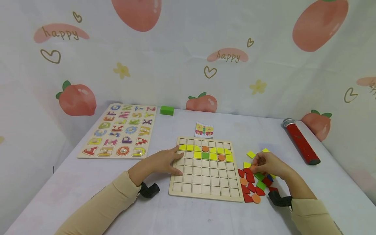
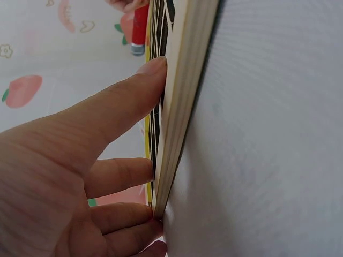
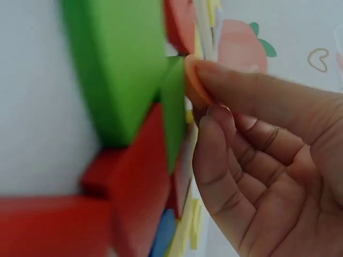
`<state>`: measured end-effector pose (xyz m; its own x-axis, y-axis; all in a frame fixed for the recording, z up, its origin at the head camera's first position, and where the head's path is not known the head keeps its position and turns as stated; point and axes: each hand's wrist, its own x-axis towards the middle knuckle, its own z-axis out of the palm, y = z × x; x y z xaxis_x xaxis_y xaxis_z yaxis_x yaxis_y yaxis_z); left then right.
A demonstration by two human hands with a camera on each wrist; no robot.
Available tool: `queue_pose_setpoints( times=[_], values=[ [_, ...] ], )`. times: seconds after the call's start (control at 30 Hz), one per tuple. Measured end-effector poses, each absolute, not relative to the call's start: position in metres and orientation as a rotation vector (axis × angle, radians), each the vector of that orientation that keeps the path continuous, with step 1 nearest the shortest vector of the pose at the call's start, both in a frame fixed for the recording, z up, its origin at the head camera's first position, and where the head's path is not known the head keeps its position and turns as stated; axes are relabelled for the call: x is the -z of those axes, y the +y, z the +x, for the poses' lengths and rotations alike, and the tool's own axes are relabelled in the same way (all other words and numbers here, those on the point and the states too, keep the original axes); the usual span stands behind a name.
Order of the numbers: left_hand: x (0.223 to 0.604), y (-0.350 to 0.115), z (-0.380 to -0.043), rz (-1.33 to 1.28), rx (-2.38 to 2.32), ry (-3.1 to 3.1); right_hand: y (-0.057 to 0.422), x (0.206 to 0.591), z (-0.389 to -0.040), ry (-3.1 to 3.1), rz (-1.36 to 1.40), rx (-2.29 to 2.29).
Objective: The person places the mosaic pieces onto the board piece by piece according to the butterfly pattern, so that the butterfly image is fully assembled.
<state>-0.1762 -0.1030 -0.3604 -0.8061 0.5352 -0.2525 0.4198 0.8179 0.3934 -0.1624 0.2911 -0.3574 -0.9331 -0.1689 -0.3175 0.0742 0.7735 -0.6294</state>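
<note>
A wooden grid board (image 1: pixel 205 182) lies on the table, with yellow pieces (image 1: pixel 190 147), a green square (image 1: pixel 205 155) and orange discs (image 1: pixel 221 157) in its upper rows. My left hand (image 1: pixel 165 162) rests on the board's left edge; in the left wrist view its thumb (image 2: pixel 128 88) lies over the rim and the other fingers touch the edge. Beside the board's right side, my right hand (image 1: pixel 268 164) pinches an orange disc (image 3: pixel 196 85) between thumb and fingers. Loose red pieces (image 1: pixel 250 178), green pieces (image 1: pixel 261 185) and other colours lie below and around that hand.
A small card with a butterfly pattern (image 1: pixel 204 130) stands behind the board. To the left lies an alphabet puzzle board (image 1: pixel 117 130), with a green block (image 1: pixel 167 110) near its far corner. A red microphone (image 1: pixel 302 143) lies at the right.
</note>
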Motion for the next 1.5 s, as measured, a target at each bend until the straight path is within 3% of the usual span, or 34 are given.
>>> queue_pose_setpoints(
  times=[0.33,1.2,1.5],
  values=[
    [0.359,-0.103,-0.175,0.697,-0.456,2.641,0.274,0.339,-0.176,2.563,-0.157,1.087],
    [0.359,-0.101,-0.178,0.692,-0.444,2.638,0.148,0.347,-0.223,2.299,-0.458,1.311],
    [0.358,-0.102,-0.178,0.71,-0.416,2.64,0.111,0.356,-0.229,2.311,-0.377,1.317]
  ],
)
